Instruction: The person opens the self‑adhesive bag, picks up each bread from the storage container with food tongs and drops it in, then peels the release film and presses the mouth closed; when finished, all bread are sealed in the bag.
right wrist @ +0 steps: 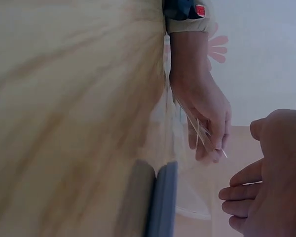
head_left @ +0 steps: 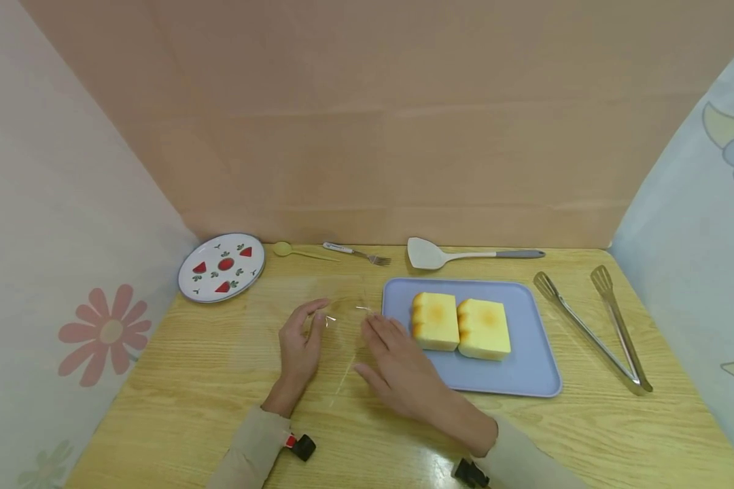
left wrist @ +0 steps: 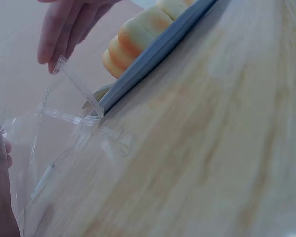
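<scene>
A clear plastic bag (head_left: 340, 380) lies over the wooden table, faint except for glints along its edges. My left hand (head_left: 300, 343) pinches it between thumb and fingers, and in the right wrist view the film (right wrist: 200, 129) passes through that hand's grip. To the right, my right hand (head_left: 400, 367) is held with fingers extended, their tips right at the bag's other edge. In the left wrist view those fingers (left wrist: 64, 34) overlap a raised corner of the bag. Beside the right hand is a blue tray (head_left: 526, 377) bearing two toast-shaped bread pieces (head_left: 437, 322) (head_left: 486, 329).
Plates with a strawberry and watermelon pattern (head_left: 211, 282) stand back left. Along the wall lie a yellow spoon (head_left: 283, 249), a fork (head_left: 376, 259) and a white spatula (head_left: 427, 255). Metal tongs (head_left: 624, 326) lie spread at the right. Walls enclose the table's back and sides.
</scene>
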### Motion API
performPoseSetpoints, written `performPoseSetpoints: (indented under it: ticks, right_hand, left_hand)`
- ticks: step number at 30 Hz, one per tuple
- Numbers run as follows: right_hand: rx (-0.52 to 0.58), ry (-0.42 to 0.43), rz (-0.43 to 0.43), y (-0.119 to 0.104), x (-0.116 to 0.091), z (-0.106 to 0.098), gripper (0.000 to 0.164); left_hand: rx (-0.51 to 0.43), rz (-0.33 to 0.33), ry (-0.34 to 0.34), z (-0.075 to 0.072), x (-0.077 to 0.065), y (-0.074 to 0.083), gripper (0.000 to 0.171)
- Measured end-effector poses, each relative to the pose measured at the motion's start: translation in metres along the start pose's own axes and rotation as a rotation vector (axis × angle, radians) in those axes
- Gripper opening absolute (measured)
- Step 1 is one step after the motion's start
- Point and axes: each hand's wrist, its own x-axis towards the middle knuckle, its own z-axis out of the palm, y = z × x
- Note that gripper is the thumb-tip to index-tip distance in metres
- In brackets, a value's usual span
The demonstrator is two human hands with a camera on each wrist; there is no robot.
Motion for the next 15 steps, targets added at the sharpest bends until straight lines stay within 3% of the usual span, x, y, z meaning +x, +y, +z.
performPoseSetpoints:
  ticks: [4,15]
  right_hand:
    - [0.034,0.057,-0.013,0.003,-0.005,-0.013,0.066]
    - [0.055,0.241,-0.015,0.029,-0.024,-0.047,0.063]
  left_hand:
    - [-0.009,-0.033,-0.008,0.000,0.000,0.001,0.025]
    - [-0.007,-0.008,0.005,0.001,0.001,0.002,0.027]
